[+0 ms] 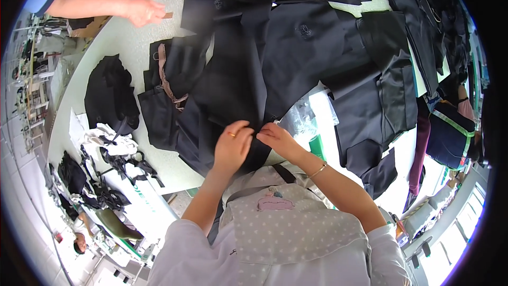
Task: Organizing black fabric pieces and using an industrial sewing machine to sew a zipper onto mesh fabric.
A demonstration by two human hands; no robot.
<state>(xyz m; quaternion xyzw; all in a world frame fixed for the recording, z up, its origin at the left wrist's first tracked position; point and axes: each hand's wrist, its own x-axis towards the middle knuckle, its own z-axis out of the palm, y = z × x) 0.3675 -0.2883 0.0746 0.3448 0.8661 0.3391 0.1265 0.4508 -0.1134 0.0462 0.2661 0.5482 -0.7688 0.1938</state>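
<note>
Black garment fabric (227,79) lies spread in front of me, its near part reaching the table edge close to my body. My left hand (233,145), with a ring on one finger, has its fingers curled and closed on the cloth. Just right of it, my right hand (278,140) pinches the same fabric between thumb and fingers; a bracelet circles that wrist. The fingertips of both hands almost meet, and the exact edge between them is hard to make out. A brownish strip (166,77) lies on dark cloth to the left.
More black pieces (307,37) overlap across the pale table (100,47). Right of my hands are clear plastic bags (304,119) and a green item (317,147). White and black scraps (119,145) lie at left. A co-worker's hand (145,12) holds a small brown piece at the far left.
</note>
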